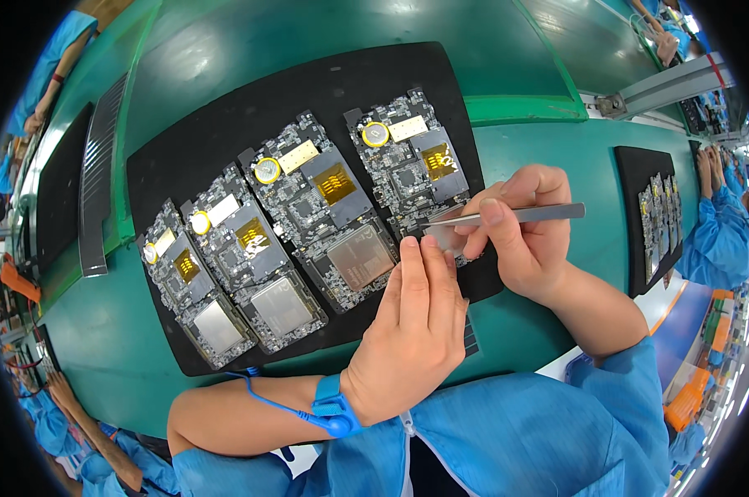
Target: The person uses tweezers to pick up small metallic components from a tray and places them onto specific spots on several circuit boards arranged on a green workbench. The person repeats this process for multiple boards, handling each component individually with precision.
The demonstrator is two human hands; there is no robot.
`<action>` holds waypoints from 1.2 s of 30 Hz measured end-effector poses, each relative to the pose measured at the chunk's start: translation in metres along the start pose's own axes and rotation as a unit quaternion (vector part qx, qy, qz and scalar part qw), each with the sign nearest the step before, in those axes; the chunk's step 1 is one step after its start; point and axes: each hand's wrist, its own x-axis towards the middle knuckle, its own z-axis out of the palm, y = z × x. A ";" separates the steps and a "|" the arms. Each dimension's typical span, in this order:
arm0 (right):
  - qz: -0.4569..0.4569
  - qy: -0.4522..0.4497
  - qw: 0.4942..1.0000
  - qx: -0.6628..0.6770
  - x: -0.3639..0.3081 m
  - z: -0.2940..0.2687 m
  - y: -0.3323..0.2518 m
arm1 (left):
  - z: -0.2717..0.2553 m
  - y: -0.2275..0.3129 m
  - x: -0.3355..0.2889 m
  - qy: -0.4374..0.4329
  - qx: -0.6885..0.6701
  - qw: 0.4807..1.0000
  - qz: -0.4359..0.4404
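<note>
Four black circuit boards would be several, so I call them a row of several circuit boards on a black mat. At the row's right end, the rightmost circuit board carries a round coin cell, a pale label strip and an amber tape patch. My right hand pinches metal tweezers, whose tips reach down to this board's middle. With fingers stretched out, my left hand rests its fingertips on the board's lower part, just below the tips. Both hands hide that lower part.
The mat lies on a green tabletop. Another black mat with circuit boards is at the right. Co-workers in blue sleeves sit on both sides. A blue wrist strap with its cord is on my left wrist.
</note>
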 end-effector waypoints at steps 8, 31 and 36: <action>-0.053 -0.053 0.993 -0.091 0.002 -0.002 -0.001 | 0.001 -0.002 -0.001 -0.013 0.028 0.999 0.022; 0.251 0.079 0.960 0.093 -0.123 0.017 -0.083 | -0.038 0.013 -0.075 -0.076 -0.117 0.962 0.236; 0.203 0.035 0.978 0.031 -0.136 0.023 -0.083 | -0.042 0.014 -0.078 -0.115 -0.115 0.954 0.252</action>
